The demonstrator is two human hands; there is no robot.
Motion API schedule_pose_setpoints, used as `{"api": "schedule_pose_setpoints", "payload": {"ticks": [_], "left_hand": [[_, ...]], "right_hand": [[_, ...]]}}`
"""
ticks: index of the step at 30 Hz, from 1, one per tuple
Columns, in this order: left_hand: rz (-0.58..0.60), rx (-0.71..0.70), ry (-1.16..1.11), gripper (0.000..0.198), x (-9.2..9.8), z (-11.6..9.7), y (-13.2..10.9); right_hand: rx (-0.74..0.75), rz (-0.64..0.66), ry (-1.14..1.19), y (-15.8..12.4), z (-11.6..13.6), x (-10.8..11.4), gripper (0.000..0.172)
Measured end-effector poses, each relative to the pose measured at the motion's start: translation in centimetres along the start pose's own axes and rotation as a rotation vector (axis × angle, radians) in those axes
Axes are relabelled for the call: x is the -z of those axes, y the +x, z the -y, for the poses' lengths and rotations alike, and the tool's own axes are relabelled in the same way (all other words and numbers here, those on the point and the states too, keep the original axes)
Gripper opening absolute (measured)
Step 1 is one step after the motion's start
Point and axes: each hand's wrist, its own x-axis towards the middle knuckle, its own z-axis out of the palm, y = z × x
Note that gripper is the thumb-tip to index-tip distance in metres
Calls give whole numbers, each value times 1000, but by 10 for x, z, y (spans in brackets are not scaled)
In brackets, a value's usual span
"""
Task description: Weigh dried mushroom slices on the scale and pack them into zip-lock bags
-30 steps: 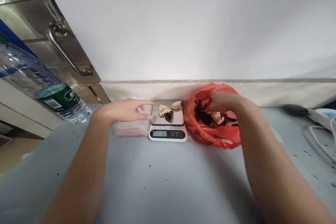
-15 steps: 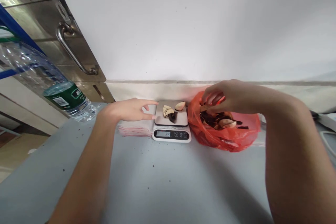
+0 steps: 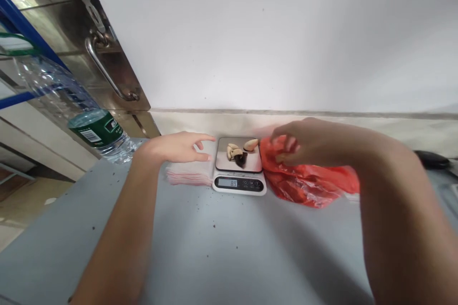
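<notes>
A person's left hand (image 3: 179, 147) is poised over a stack of pink-edged packets (image 3: 189, 177), thumb and forefinger spread wide with nothing between them, their tips just short of a small digital scale (image 3: 222, 164). Directly to the right of those fingertips, on the scale's plate, sit the pieces being handled: a cluster of pale pieces (image 3: 234, 152) touching a dark piece (image 3: 241, 159), with a larger pale piece (image 3: 251, 145) apart from them, nearest the right fingers. The right hand (image 3: 306, 142) arches over a red plastic bag (image 3: 304, 186), its fingers curled and blurred; whether a piece is pinched there cannot be told. The bag lies below the right fingers, beside the scale, its contents hidden. Nearer the wearer than both sets of fingers, the scale's display is lit, above the bare front of a gray table (image 3: 214, 257); a water bottle (image 3: 96, 127) tilts beyond the left wrist. The step in hand appears to be weighing out pieces from the bag. The next move would seem to call for the right fingers to cross leftward to the plate and release gently, if they hold a piece, with the left fingers kept off the scale.
</notes>
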Motion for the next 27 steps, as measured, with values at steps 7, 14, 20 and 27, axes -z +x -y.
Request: {"api": "schedule_pose_setpoints", "payload": {"ticks": [7, 14, 20, 27], "left_hand": [[-109, -105, -9, 64, -6, -3, 0], [-368, -590, -84, 39, -44, -75, 8], [-477, -643, 179, 26, -73, -116, 20], [-304, -957, 126, 28, -79, -116, 20]], "right_hand": [[-110, 116, 68, 2, -39, 14, 8], [-57, -34, 515, 11, -56, 8, 52], [-64, -438, 680, 14, -60, 3, 35], [-9, -438, 678, 18, -70, 2, 37]]}}
